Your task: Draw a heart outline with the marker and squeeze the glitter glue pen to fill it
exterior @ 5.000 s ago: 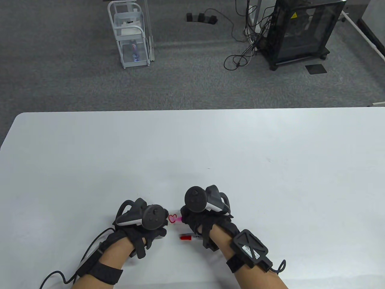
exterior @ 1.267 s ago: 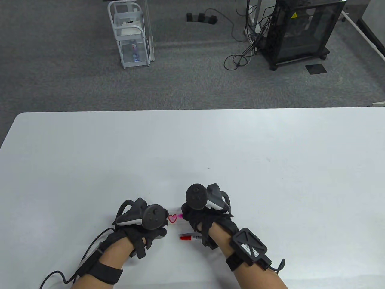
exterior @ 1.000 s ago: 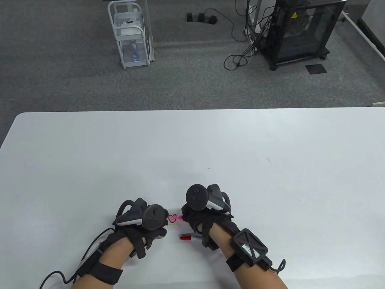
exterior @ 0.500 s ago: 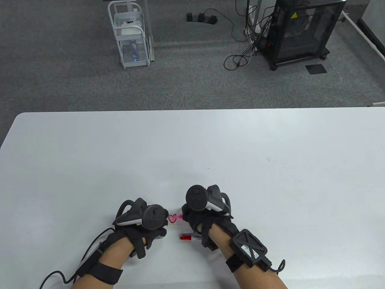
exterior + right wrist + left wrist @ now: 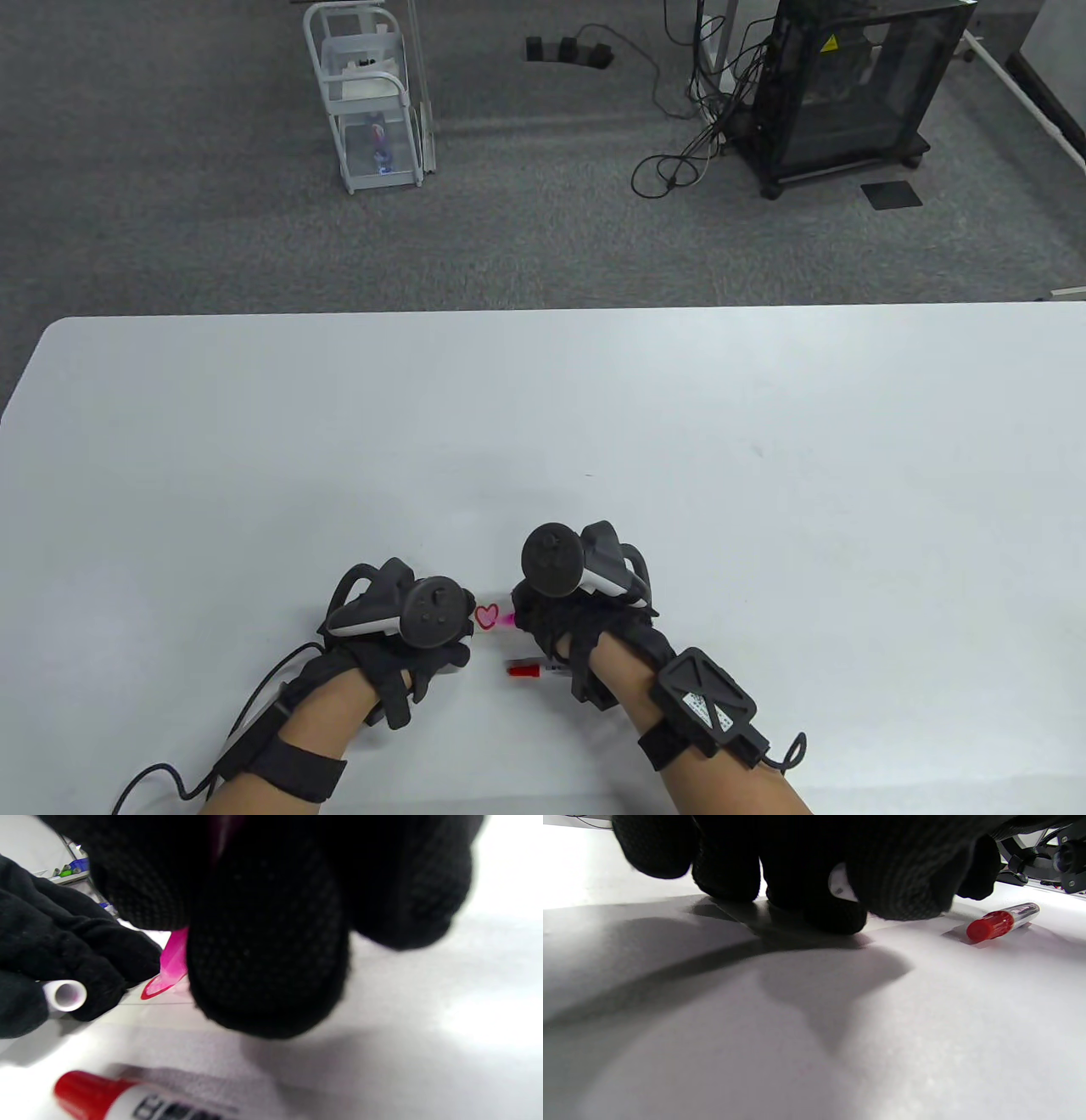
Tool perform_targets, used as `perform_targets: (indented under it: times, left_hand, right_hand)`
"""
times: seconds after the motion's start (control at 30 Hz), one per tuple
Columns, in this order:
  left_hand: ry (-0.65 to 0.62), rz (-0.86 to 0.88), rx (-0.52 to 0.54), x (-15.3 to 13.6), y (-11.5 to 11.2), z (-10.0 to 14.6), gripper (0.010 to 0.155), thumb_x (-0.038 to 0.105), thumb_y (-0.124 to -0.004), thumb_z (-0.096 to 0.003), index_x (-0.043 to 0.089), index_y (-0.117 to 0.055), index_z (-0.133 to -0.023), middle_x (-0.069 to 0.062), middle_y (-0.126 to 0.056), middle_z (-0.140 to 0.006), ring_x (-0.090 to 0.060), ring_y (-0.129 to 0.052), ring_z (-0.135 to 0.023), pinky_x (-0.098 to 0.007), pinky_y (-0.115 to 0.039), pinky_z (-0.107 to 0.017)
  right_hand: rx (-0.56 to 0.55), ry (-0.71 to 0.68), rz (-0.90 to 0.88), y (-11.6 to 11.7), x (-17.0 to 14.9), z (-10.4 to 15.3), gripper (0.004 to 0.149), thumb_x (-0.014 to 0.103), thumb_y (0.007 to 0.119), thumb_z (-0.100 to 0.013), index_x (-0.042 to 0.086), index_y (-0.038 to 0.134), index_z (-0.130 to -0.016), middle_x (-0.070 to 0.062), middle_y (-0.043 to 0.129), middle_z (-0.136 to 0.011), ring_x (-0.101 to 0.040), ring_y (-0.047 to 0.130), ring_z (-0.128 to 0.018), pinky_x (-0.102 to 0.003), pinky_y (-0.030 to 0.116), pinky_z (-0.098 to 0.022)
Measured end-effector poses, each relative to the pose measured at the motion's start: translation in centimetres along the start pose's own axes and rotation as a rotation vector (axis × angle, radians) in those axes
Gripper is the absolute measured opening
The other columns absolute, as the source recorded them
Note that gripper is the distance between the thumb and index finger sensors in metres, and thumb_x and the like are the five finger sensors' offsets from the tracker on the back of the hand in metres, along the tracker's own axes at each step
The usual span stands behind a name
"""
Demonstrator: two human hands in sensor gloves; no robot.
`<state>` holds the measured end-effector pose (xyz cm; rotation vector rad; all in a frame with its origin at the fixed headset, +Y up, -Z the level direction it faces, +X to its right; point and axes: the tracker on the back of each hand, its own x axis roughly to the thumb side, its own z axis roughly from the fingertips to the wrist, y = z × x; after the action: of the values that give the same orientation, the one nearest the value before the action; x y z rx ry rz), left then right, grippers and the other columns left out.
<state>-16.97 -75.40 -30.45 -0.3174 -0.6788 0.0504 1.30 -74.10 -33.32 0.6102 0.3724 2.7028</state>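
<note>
A small red heart outline is drawn on a slip of paper near the table's front edge. My right hand grips the pink glitter glue pen, whose tip rests at the heart's right side. My left hand sits just left of the heart, fingertips down on the paper, and pinches a small white cap. The red-capped marker lies on the table under my right wrist, seen too in the left wrist view as the marker.
The white table stretches far and to both sides of my hands. A cable trails from my left forearm at the front edge. On the floor beyond stand a white cart and a black cabinet.
The right hand has only rocked slightly, with the pen tip staying at the heart. The left hand and the marker have not moved.
</note>
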Motion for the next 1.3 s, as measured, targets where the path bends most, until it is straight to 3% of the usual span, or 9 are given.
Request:
perform_targets:
  times: [0.2, 0.37, 0.5, 0.63, 1.17, 1.3]
  left_hand:
    - [0.000, 0.000, 0.001, 0.00, -0.01, 0.00, 0.045, 0.046, -0.085, -0.0450, 0.018, -0.089, -0.081, -0.003, -0.079, -0.104, -0.036, -0.076, -0.094, -0.054, -0.069, -0.062]
    - [-0.001, 0.003, 0.001, -0.01, -0.01, 0.02, 0.046, 0.046, -0.085, -0.0451, 0.018, -0.089, -0.081, -0.003, -0.079, -0.104, -0.036, -0.076, -0.094, -0.053, -0.070, -0.060]
    - [-0.001, 0.004, 0.001, -0.03, 0.00, 0.02, 0.045, 0.046, -0.085, -0.0451, 0.018, -0.089, -0.081, -0.003, -0.079, -0.104, -0.036, -0.076, -0.094, -0.053, -0.070, -0.060]
    - [-0.001, 0.005, 0.002, -0.05, 0.00, 0.03, 0.046, 0.046, -0.085, -0.0451, 0.018, -0.089, -0.081, -0.003, -0.079, -0.104, -0.036, -0.076, -0.094, -0.053, -0.070, -0.060]
    - [-0.002, 0.003, 0.003, -0.04, -0.02, 0.06, 0.046, 0.046, -0.085, -0.0452, 0.018, -0.089, -0.081, -0.003, -0.078, -0.104, -0.036, -0.076, -0.094, -0.053, -0.070, -0.060]
    - [-0.002, 0.005, 0.002, -0.04, -0.03, 0.06, 0.046, 0.046, -0.085, -0.0452, 0.018, -0.088, -0.081, -0.003, -0.078, -0.104, -0.036, -0.076, -0.094, -0.053, -0.070, -0.060]
  right_hand:
    - [0.034, -0.019, -0.008, 0.05, 0.18, 0.14, 0.046, 0.032, 0.087, -0.041, 0.008, 0.090, -0.080, -0.011, 0.107, -0.057, -0.012, 0.112, -0.023, -0.033, 0.096, -0.023]
    - [-0.025, 0.003, 0.010, 0.03, 0.10, 0.28, 0.046, 0.032, 0.087, -0.041, 0.008, 0.090, -0.081, -0.012, 0.107, -0.057, -0.011, 0.112, -0.023, -0.033, 0.096, -0.022]
    - [0.031, -0.018, -0.009, 0.07, 0.16, 0.29, 0.046, 0.032, 0.087, -0.041, 0.008, 0.090, -0.080, -0.012, 0.107, -0.057, -0.012, 0.112, -0.023, -0.033, 0.096, -0.023]
    - [-0.031, 0.008, 0.013, 0.00, 0.04, 0.31, 0.046, 0.032, 0.087, -0.041, 0.008, 0.090, -0.081, -0.012, 0.107, -0.058, -0.012, 0.112, -0.023, -0.033, 0.096, -0.023]
    - [0.032, -0.030, -0.007, 0.22, 0.53, 0.48, 0.047, 0.032, 0.087, -0.041, 0.008, 0.090, -0.081, -0.012, 0.107, -0.058, -0.012, 0.112, -0.024, -0.033, 0.096, -0.023]
    - [-0.014, -0.001, 0.012, 0.13, 0.41, 0.47, 0.047, 0.032, 0.086, -0.041, 0.007, 0.090, -0.081, -0.012, 0.107, -0.059, -0.012, 0.113, -0.024, -0.033, 0.096, -0.023]
